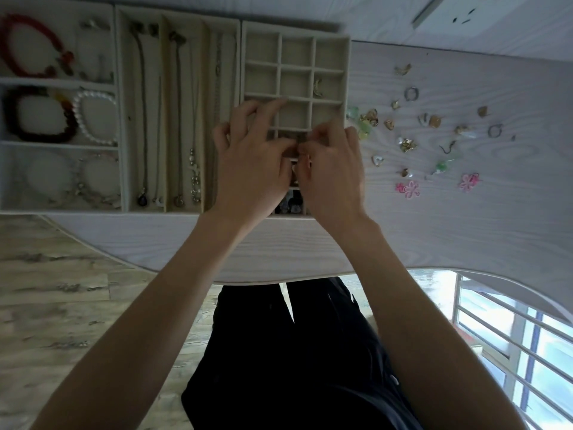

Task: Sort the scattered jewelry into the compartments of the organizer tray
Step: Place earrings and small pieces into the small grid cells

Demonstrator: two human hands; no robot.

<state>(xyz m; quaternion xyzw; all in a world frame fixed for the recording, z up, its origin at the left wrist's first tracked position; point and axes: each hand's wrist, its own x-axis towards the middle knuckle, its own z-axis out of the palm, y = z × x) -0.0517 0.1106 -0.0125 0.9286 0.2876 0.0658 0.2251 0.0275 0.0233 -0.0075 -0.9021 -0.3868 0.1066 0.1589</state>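
1. No text, label, brand, number or sign can be read anywhere in the head view.
2. Dark marks are seen on a pale panel (pixel 483 17) at the top right, but they are too blurred to be made out as writing.

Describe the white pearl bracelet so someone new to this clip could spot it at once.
Start at the leftmost tray, which holds bracelets. In its middle compartment, the white pearl bracelet lies on the right, beside a dark beaded bracelet. It is the only loop there of glossy white round beads.
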